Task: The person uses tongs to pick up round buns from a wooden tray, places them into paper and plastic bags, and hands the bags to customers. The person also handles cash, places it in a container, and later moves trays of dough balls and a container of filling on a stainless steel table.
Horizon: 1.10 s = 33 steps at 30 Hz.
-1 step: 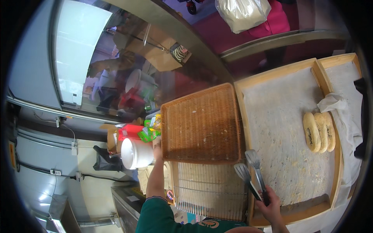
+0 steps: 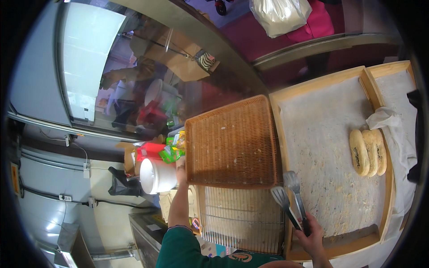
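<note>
My right hand (image 2: 311,236) is closed round the dark handles of metal tongs (image 2: 298,203). Their slotted ends are spread apart with nothing between them, over the edge between a wire rack (image 2: 241,219) and a paper-lined wooden tray (image 2: 326,134). Three long bread rolls (image 2: 368,152), the leftmost with a dark speckled strip, lie side by side at that tray's right. My left hand (image 2: 180,167) is at the left edge of a brown wicker basket (image 2: 230,143) that holds only crumbs. Its fingers are mostly hidden, so I cannot tell whether it grips the rim.
Left of the basket stand a white bucket (image 2: 157,176), a red box (image 2: 149,151) and green packets (image 2: 171,154). A crumpled white cloth (image 2: 393,143) hangs over the tray's right divider. Glass panels (image 2: 170,89) rise beyond, with a white plastic bag (image 2: 280,15) behind them.
</note>
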Tool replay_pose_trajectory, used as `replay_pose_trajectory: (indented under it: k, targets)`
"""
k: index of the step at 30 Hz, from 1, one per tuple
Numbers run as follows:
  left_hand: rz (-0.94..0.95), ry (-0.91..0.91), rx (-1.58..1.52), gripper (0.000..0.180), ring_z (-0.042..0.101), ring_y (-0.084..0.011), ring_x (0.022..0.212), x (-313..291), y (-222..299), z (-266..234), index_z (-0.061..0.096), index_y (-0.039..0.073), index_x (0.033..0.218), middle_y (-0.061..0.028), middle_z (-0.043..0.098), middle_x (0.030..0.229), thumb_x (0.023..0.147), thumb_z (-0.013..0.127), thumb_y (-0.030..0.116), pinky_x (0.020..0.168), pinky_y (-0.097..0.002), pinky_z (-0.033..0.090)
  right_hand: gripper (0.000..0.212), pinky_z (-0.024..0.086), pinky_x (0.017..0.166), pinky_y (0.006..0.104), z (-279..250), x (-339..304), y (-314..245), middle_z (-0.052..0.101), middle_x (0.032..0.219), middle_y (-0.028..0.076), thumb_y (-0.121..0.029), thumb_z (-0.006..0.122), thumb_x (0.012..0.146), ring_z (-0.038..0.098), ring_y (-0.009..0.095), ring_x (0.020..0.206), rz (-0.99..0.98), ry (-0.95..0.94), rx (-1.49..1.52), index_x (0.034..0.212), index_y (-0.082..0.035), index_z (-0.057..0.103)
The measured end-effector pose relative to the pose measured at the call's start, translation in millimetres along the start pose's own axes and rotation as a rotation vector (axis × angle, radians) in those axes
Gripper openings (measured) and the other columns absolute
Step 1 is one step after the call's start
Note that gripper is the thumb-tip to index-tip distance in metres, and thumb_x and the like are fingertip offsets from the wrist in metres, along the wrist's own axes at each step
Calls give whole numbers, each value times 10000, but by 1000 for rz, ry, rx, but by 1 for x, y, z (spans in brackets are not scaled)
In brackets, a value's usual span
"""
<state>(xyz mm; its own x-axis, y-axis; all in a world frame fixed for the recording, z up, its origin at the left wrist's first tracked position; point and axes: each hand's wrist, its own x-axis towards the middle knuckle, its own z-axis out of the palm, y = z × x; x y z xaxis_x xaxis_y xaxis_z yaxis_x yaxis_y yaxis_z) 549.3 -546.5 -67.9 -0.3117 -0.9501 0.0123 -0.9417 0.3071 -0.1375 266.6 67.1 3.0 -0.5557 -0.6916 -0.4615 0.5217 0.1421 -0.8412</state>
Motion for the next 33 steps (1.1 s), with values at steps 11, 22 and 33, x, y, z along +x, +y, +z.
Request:
replay_pose_trajectory:
  k: [11,22,33]
  targets:
    - [-100,205,-354,177,621,-371,614,-121,10,-88,625,-42,800,-215,630,690,857,567,115,579,-432,485,630,487,825,276,-12,8,33,601,1090,68,-100,718,808,584,123,947,-65,-49,-21,1351,32,427]
    - [22,273,-305,180,531,-320,560,-185,87,-87,500,6,662,-155,540,633,764,626,85,560,-423,440,611,477,797,263,-8,10,30,602,1013,41,-98,693,845,564,104,900,18,71,100,1372,25,410]
    - [196,55,-599,190,574,-273,743,-223,98,-46,533,21,1042,-157,575,877,862,570,69,715,-375,486,582,516,692,305,-76,-26,-43,626,1073,110,-64,722,809,603,168,839,-361,389,-642,1339,4,489]
